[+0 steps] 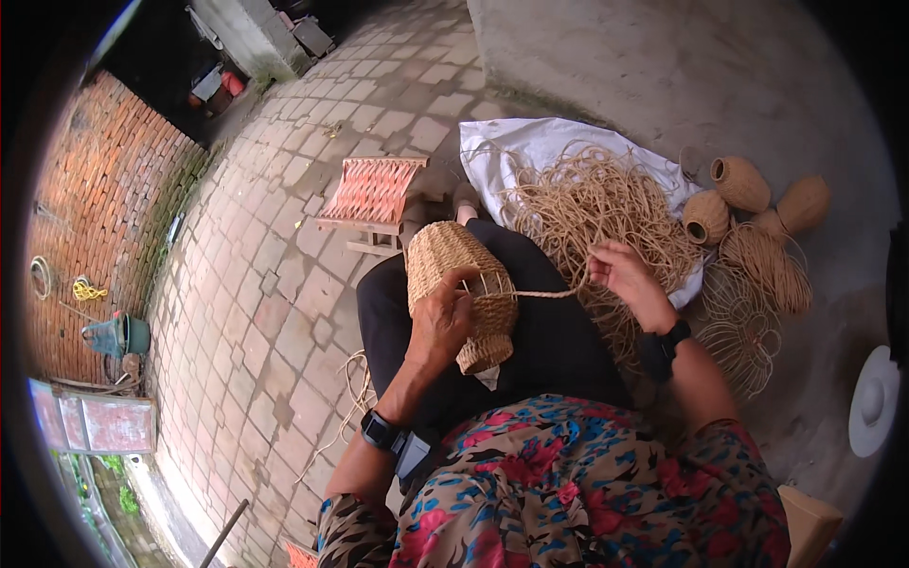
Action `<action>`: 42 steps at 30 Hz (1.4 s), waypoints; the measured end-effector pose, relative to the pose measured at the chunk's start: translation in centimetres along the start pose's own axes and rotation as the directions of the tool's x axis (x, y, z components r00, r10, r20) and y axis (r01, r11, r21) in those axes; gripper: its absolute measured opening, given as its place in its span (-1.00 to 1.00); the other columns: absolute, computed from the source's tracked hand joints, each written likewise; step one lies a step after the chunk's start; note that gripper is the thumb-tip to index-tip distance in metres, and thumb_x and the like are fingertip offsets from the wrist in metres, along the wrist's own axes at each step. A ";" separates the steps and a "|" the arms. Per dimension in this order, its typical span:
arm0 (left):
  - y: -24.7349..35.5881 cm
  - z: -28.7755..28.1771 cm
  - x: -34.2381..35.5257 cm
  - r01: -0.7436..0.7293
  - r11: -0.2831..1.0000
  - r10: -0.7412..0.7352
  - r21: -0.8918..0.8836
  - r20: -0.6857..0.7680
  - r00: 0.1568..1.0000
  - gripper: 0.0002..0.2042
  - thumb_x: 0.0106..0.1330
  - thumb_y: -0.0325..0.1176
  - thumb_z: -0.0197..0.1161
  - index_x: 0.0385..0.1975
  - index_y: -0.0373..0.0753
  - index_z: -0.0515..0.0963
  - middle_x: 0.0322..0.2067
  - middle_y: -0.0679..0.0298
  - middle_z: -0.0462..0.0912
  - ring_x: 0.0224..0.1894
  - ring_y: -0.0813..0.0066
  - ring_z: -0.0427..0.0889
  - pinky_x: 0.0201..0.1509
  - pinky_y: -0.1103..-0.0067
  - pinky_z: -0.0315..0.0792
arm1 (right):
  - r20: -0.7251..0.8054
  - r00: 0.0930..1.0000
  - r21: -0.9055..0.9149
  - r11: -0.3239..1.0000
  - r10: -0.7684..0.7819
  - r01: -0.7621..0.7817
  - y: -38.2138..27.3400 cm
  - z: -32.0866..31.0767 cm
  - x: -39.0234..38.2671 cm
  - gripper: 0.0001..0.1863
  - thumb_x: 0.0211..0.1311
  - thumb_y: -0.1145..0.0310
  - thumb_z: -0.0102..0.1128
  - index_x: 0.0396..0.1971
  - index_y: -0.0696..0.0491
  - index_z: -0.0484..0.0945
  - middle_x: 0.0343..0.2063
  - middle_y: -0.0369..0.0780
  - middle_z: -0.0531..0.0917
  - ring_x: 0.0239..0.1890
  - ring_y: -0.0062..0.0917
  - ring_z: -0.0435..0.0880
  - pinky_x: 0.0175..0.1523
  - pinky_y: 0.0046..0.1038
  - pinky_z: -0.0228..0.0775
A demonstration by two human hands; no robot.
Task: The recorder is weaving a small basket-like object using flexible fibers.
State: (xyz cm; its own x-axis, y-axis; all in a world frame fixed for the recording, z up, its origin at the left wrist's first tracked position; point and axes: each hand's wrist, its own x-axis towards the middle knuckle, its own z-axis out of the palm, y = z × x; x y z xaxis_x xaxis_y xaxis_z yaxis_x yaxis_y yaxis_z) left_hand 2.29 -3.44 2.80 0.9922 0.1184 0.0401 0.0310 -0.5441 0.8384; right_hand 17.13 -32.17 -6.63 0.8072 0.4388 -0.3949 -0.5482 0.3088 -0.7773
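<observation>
Best to steady the woven vessel (448,248), with the dark-trousered lap (563,346) beneath it, and draw the cord (547,294) evenly snug without bending the bare ribs (492,282). With the left hand (441,324), holding the vessel's left side in curled fingers; with the right hand (625,273), to the vessel's right, apparently pinching the cord between nearly closed fingertips.

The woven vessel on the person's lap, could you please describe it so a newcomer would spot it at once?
On the dark trousers mid-picture lies a tan woven vessel, the left hand on its side. Unlike the woven vessels grouped far right, it has a strand running to the right hand.
</observation>
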 end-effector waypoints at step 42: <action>0.5 2.0 0.7 -0.166 0.947 0.143 0.274 0.102 0.985 -0.71 0.18 -0.49 0.01 -0.08 -0.13 0.43 -0.54 -0.02 0.59 -0.47 0.02 0.61 -0.35 0.27 0.48 | -0.009 0.998 -0.086 0.995 0.056 -0.056 1.7 -0.7 -0.8 -0.87 0.18 0.36 0.21 -0.37 0.07 0.50 -0.52 -0.32 0.58 -0.51 -0.69 0.56 -0.43 -0.60 0.46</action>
State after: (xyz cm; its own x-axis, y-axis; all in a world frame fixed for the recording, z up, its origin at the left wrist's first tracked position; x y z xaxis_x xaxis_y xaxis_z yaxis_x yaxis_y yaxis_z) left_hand 3.25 -5.35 2.17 0.9935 -0.0455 0.1039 -0.1017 -0.7628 0.6386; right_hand 15.70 -32.56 -8.00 0.7773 0.4480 -0.4417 -0.5718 0.2102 -0.7930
